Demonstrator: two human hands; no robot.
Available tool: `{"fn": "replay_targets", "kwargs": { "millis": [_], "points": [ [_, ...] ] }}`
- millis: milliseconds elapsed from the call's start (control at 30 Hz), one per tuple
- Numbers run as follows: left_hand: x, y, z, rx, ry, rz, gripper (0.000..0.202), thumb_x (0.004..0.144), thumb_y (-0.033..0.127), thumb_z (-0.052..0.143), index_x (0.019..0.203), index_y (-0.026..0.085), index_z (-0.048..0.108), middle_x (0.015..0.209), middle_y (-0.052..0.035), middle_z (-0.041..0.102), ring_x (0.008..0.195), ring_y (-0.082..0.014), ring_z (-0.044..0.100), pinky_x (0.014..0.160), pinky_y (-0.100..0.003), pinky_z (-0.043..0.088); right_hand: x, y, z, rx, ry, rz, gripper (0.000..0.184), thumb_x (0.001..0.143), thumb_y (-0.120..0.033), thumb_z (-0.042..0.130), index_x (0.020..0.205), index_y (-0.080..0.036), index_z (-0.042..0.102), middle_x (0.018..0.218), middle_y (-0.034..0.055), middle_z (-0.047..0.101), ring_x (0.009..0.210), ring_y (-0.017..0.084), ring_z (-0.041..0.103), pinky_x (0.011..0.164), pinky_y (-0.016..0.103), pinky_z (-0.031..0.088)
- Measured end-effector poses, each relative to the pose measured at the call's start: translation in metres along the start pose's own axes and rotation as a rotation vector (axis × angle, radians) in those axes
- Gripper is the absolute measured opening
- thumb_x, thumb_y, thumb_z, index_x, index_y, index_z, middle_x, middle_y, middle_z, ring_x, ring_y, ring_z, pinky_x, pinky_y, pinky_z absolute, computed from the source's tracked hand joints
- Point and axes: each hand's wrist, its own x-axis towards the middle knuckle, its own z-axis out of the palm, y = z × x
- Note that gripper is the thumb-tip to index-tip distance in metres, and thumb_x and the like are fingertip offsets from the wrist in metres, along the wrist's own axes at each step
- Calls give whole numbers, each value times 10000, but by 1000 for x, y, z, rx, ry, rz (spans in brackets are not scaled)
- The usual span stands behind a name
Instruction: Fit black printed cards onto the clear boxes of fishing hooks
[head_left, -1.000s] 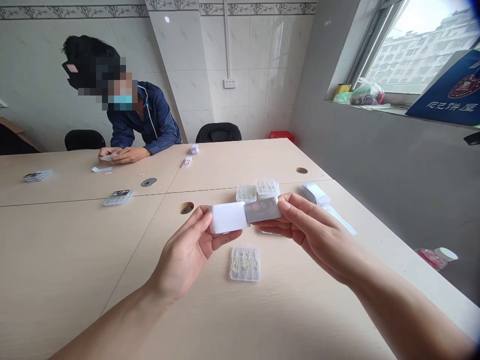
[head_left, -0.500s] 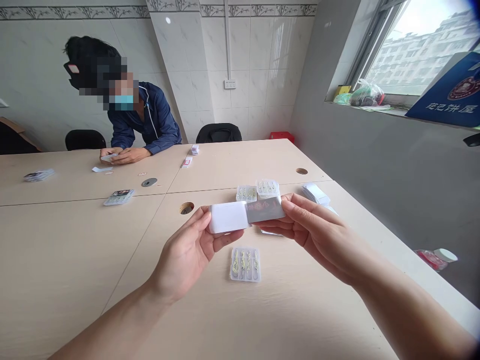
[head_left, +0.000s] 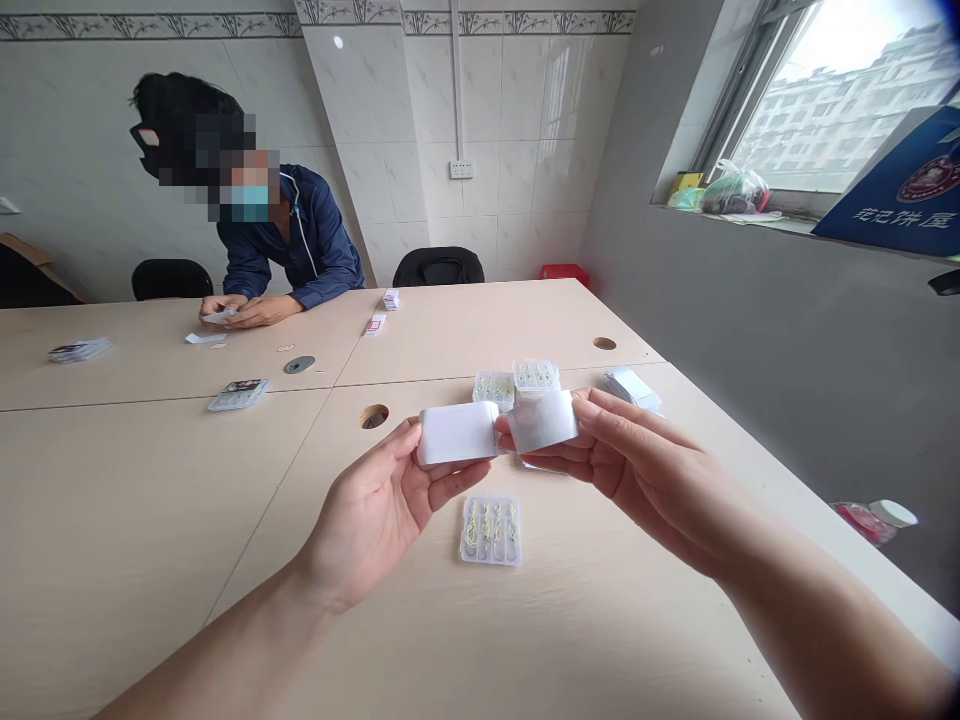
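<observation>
My left hand (head_left: 367, 515) is closed on a blank white card (head_left: 457, 433), thumb at its left edge and fingers beneath. Between my right thumb and fingers is a silvery, see-through strip (head_left: 544, 420), which bows in a curve; my right hand (head_left: 652, 465) is closed on it. The strip's left end meets the card's right edge, and I cannot tell whether they are joined. Below them on the table lies a clear compartment box (head_left: 491, 530) with yellow-green corded hooks. Just behind my hands are two more such boxes, one nearer left (head_left: 493, 388) and one right (head_left: 535, 376).
A stack of white cards (head_left: 631, 388) lies beyond my right hand. Across the table (head_left: 187, 520) a person (head_left: 300, 235) handles a small item. Another box (head_left: 238, 394) lies at left, near a cable hole (head_left: 373, 416). A capped bottle (head_left: 877, 520) stands beyond the right edge.
The silvery strip, flat half a second ago, now bends into a curve, and my right hand has shifted slightly right. My left hand and the white card have barely moved.
</observation>
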Motion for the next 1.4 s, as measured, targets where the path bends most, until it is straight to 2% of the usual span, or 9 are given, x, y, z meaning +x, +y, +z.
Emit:
{"fn": "replay_targets", "kwargs": {
  "millis": [300,433,500,633,733,833,1033,1233,1400],
  "points": [
    [2,0,1,215,27,23,240,972,316,419,935,224,637,1085,-47,684,1081,-224,620,990,-424,490,-1,-6,-3,-39,3,-19,292,991,-386,468,1081,-212,684,1158,83,694,1096,276,646,1015,495,470],
    [2,-4,-8,843,116,120,91,890,321,600,832,251,603,807,22,633,806,-154,606,770,-253,487,-19,-40,-16,-110,139,-233,310,1009,-291,416,1038,-204,712,1182,92,697,1147,293,624,1039,491,466],
    [3,-8,-10,1106,121,186,78,853,310,646,808,249,627,779,16,646,772,-161,601,713,-234,452,-33,-61,-25,-154,224,-350,374,1020,-256,352,1025,-214,723,1175,74,706,1158,291,620,1029,491,473],
    [15,-24,-1,1106,-6,99,83,858,313,630,855,242,671,794,-8,685,753,-176,616,682,-253,454,-60,-87,-37,-312,347,-538,457,1035,-277,276,1009,-286,733,1118,6,732,1237,238,567,1025,388,483],
    [37,-44,20,1001,-169,-22,145,864,337,619,903,213,683,787,-27,682,715,-168,620,672,-275,484,-69,-93,-33,-343,395,-579,386,1022,-293,335,989,-295,719,1146,20,719,1232,263,569,1011,401,499],
    [73,-70,49,941,-311,-96,201,871,336,614,1001,195,673,865,-58,707,835,-191,672,803,-339,527,-70,-95,-25,-393,416,-557,306,1005,-265,395,968,-289,697,1159,34,705,1216,273,583,1009,417,505],
    [164,-127,94,1002,-408,-145,318,917,331,573,1184,157,584,1164,-91,629,974,-207,639,825,-416,548,-74,-100,-28,-435,393,-631,272,999,-247,420,904,-268,675,1089,42,685,1093,261,654,1008,441,533],
    [222,-163,102,1250,-414,-58,352,915,332,575,1224,164,563,1223,-101,600,1023,-225,622,850,-437,538,-85,-105,-38,-524,470,-669,274,999,-260,420,923,-300,680,1088,21,680,1095,244,660,1003,387,551],
    [233,-155,93,1528,-495,140,342,917,335,570,1216,169,570,1227,-98,600,1028,-226,619,858,-438,535,-85,-105,-43,-623,456,-762,286,990,-352,391,915,-341,666,1108,30,641,1117,250,640,989,363,559]
  ]
}}
